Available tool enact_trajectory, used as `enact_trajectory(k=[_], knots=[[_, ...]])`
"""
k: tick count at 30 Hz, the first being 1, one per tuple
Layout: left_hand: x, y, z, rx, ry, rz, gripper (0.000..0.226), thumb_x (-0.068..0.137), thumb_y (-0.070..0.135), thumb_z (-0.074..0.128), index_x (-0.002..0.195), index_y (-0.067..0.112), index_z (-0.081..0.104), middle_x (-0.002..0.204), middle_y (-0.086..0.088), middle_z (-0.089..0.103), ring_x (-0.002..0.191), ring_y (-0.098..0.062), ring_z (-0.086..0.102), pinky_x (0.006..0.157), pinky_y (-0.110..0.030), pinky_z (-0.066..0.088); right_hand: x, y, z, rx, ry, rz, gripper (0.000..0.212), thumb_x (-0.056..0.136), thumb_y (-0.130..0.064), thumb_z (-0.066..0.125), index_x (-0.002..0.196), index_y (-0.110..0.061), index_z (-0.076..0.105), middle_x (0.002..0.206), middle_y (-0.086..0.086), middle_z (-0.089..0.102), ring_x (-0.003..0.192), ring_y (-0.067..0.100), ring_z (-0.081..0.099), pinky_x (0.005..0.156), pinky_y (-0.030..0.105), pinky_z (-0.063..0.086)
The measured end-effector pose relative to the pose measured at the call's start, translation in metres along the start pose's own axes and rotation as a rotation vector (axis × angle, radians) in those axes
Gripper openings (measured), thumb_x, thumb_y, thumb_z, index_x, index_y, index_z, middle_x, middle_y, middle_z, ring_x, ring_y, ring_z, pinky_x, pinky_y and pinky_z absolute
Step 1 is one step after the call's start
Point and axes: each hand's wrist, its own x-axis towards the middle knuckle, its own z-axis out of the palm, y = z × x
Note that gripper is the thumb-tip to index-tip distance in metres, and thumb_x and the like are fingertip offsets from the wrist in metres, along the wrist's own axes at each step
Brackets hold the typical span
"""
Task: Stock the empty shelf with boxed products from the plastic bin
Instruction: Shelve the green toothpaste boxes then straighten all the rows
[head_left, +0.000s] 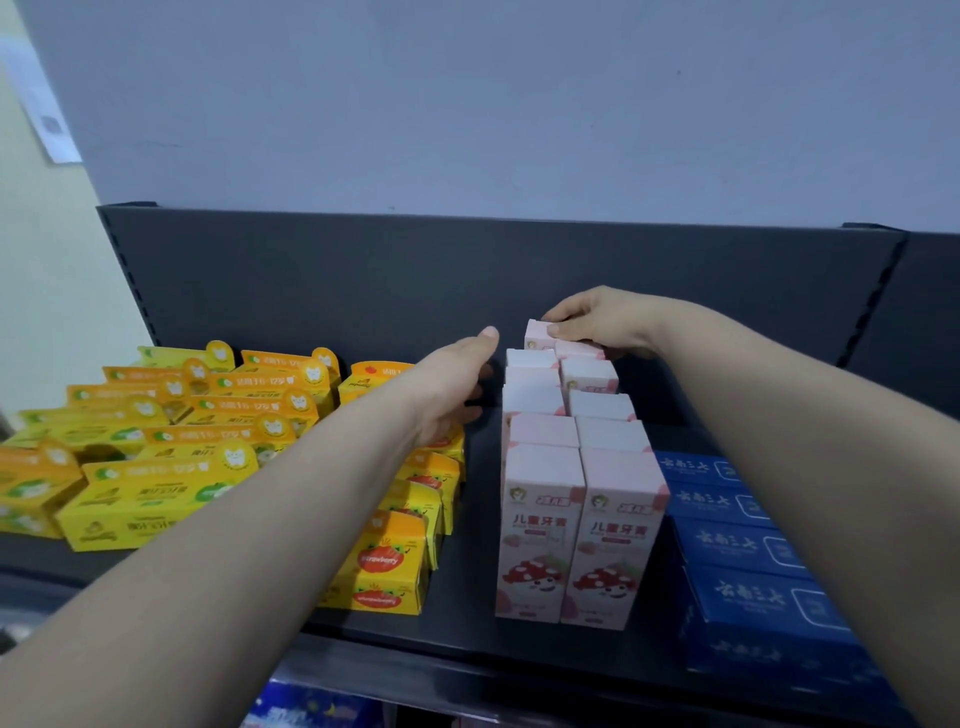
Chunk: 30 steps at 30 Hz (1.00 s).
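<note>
Two rows of upright pink-and-white boxes (576, 530) stand on the dark shelf (467, 618), running from front to back. My right hand (597, 319) reaches to the back of the rows and pinches the top of the rearmost pink box (537, 332). My left hand (457, 382) stretches out with straight fingers into the gap left of the pink rows, above the orange boxes; it holds nothing. The plastic bin is out of sight.
Yellow boxes (156, 467) lie stacked at the left. A row of orange strawberry boxes (384, 561) stands left of the gap. Blue boxes (753, 551) are stacked at the right. The dark back panel (363, 280) rises behind.
</note>
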Motion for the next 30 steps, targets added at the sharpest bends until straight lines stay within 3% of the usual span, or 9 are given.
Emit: enact_trajectory(k=[3,7,11,19,23,25,27,28,30], knots=[[-0.001,0.001,0.002,0.006,0.002,-0.001,0.052,0.096,0.051,0.038,0.14,0.023,0.039,0.14,-0.005,0.049,0.127,-0.026,0.045,0.105,-0.042,0.039,-0.003,-0.005,0.004,0.0,-0.031,0.064,0.021,0.094,-0.028,0.057,0.113,-0.022,0.062,0.107,0.008,0.069,0.092,0.022,0.066,0.081,0.039,0.055],[-0.002,0.002,0.005,0.008,-0.005,-0.004,0.049,0.097,0.051,0.038,0.136,0.023,0.042,0.137,-0.005,0.051,0.126,-0.025,0.046,0.106,-0.043,0.039,-0.007,-0.009,0.01,0.004,-0.069,0.114,0.024,0.095,-0.027,0.053,0.114,-0.014,0.06,0.105,0.011,0.068,0.079,0.019,0.064,0.061,0.029,0.052],[-0.002,0.002,0.005,0.007,-0.008,-0.002,0.046,0.097,0.051,0.037,0.134,0.023,0.044,0.135,-0.004,0.052,0.124,-0.024,0.047,0.106,-0.043,0.039,-0.009,-0.009,0.009,-0.021,-0.05,0.088,0.023,0.097,-0.029,0.052,0.112,-0.015,0.061,0.101,0.01,0.068,0.077,0.018,0.063,0.061,0.028,0.051],[0.0,0.004,0.006,-0.016,-0.041,0.0,0.046,0.096,0.054,0.037,0.126,0.022,0.049,0.126,-0.001,0.057,0.12,-0.023,0.05,0.104,-0.044,0.04,-0.027,-0.016,0.006,-0.092,-0.125,0.03,0.021,0.096,-0.032,0.051,0.114,-0.029,0.063,0.109,0.003,0.069,0.093,0.021,0.063,0.083,0.04,0.052],[0.002,0.007,0.012,-0.09,-0.068,-0.036,0.037,0.096,0.054,0.035,0.095,0.024,0.057,0.108,0.001,0.065,0.116,-0.025,0.055,0.105,-0.046,0.04,-0.035,-0.01,0.012,0.212,-0.007,0.084,0.036,0.099,-0.043,0.041,0.125,-0.023,0.057,0.114,0.001,0.065,0.095,0.019,0.062,0.08,0.036,0.05],[0.003,0.007,0.015,-0.144,-0.103,-0.058,0.041,0.097,0.054,0.033,0.096,0.024,0.061,0.102,-0.003,0.069,0.109,-0.026,0.061,0.101,-0.047,0.043,-0.04,-0.002,0.015,0.408,0.078,0.16,0.043,0.098,-0.047,0.039,0.129,-0.02,0.053,0.111,0.001,0.063,0.094,0.02,0.06,0.076,0.035,0.05],[0.004,0.004,0.018,-0.178,-0.127,-0.082,0.048,0.096,0.055,0.032,0.108,0.021,0.064,0.111,-0.01,0.069,0.107,-0.029,0.063,0.098,-0.046,0.047,-0.047,0.008,0.019,0.557,0.078,0.226,0.05,0.098,-0.048,0.038,0.129,-0.011,0.052,0.11,0.006,0.064,0.101,0.029,0.059,0.086,0.037,0.048],[0.004,0.002,0.019,-0.193,-0.127,-0.096,0.051,0.096,0.055,0.033,0.114,0.019,0.064,0.115,-0.013,0.067,0.108,-0.03,0.063,0.097,-0.046,0.048,-0.052,0.011,0.023,0.611,0.058,0.244,0.049,0.099,-0.047,0.038,0.12,-0.006,0.056,0.108,0.008,0.065,0.102,0.03,0.061,0.09,0.038,0.047],[0.003,0.0,0.022,-0.209,-0.11,-0.116,0.049,0.096,0.053,0.036,0.117,0.017,0.063,0.114,-0.014,0.068,0.106,-0.03,0.064,0.093,-0.042,0.05,-0.066,0.012,0.032,0.671,0.048,0.26,0.038,0.1,-0.04,0.04,0.093,-0.009,0.059,0.085,0.006,0.068,0.078,0.023,0.066,0.072,0.03,0.052]])
